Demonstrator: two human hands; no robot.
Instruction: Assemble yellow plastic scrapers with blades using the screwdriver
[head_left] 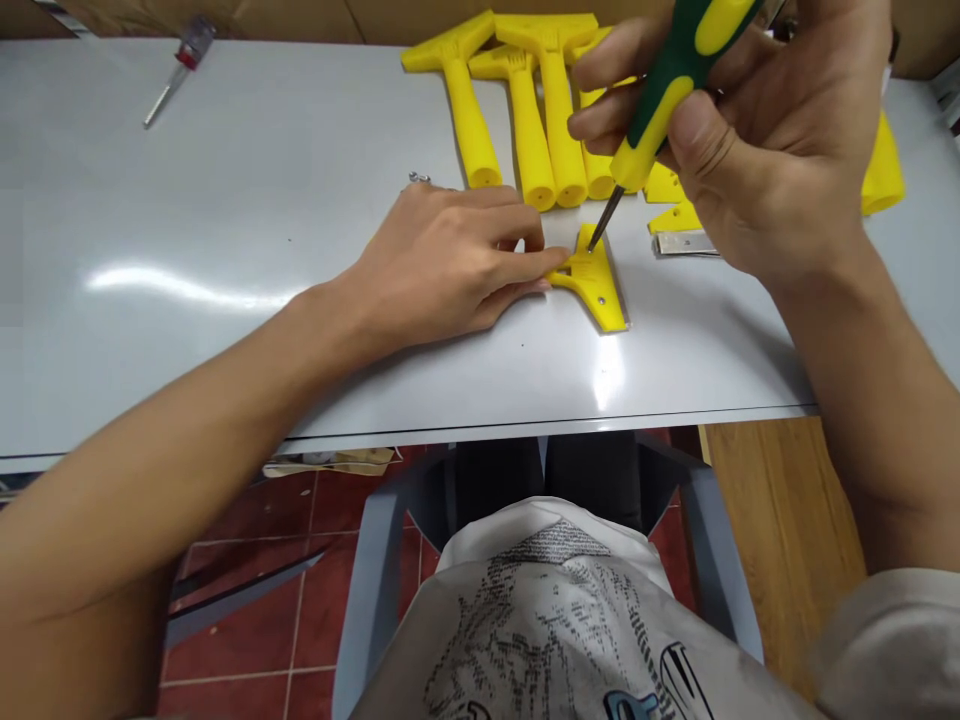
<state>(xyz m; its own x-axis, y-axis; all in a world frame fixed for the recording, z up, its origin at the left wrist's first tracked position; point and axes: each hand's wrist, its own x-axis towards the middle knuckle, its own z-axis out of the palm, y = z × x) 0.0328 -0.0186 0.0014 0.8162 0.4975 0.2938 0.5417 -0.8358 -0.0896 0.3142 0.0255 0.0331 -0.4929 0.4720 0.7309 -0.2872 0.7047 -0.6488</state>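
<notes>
My right hand [765, 150] is closed around a green and yellow screwdriver [660, 110], tilted with its tip down. The tip touches a screw in a yellow scraper head [592, 280] that lies on the white table. Another screw shows lower on that head, and a thin edge runs along its right side. My left hand [465, 255] rests on the table, its fingers pinching the left end of the scraper head.
Several yellow scraper handles [469, 110] lie side by side behind my hands. Small yellow pieces [671, 215] and a metal strip [682, 243] sit beneath my right hand. A clear-handled screwdriver [180, 70] is at the far left. The table's front edge [465, 436] runs before my lap.
</notes>
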